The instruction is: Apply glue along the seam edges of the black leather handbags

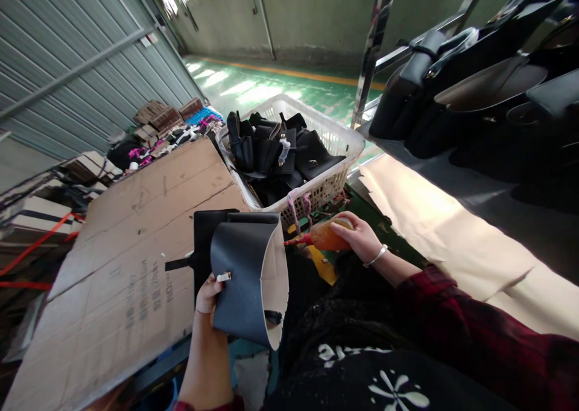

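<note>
My left hand (208,294) grips a black handbag (237,272) from its left side, with the beige-lined opening facing right. A small white-wrapped metal fitting (224,276) shows on the bag's front, by my fingers. A black strap (178,264) sticks out to the left over the cardboard. In my right hand (357,236) is a squeeze bottle (332,235) of orange-amber liquid, held on its side. Its red nozzle points left and its tip is at the edge of the bag's opening; whether it touches cannot be made out.
A cardboard-topped table (149,218) lies at left. Beyond the bag stands a white plastic basket (353,143) full of black bag pieces. Finished-looking black bags (474,97) sit on a rack at right, above brown paper (434,218). Boxes and materials (167,122) are piled behind the table.
</note>
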`<state>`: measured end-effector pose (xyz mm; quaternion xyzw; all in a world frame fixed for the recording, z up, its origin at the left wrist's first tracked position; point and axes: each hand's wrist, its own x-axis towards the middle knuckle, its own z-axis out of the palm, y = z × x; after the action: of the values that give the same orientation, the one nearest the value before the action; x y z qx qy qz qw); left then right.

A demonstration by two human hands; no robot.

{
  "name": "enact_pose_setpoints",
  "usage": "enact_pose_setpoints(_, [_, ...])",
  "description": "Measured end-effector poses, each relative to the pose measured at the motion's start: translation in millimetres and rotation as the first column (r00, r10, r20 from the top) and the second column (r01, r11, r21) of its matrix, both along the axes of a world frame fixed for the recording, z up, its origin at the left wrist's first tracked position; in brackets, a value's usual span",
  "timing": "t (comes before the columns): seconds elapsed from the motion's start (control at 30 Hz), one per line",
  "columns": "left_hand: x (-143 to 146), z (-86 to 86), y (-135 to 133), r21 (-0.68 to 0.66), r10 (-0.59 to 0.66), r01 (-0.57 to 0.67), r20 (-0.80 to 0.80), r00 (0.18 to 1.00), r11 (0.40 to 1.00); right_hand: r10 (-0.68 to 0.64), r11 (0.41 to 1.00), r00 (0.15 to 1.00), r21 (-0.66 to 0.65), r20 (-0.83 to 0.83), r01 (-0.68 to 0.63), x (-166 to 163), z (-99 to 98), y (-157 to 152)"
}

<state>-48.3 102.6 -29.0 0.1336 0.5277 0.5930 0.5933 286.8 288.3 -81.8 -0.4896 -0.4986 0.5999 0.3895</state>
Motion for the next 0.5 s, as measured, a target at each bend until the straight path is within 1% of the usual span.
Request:
enact_pose_setpoints(0.23, [-7,-6.8,-5,-0.014,-0.034,0.033,-0.014,0.999,0.999,0.045,0.999,0.999,-0.010,0.026,-0.044,-4,-2.7,5])
enact_pose_setpoints(0.5, [-15,-16.0,-8,-0.006,-0.020,0.020,-0.060,0.998,1.000,0.113,0.992,0.994,-0.048,0.012,-0.113,-1,-4.5,1])
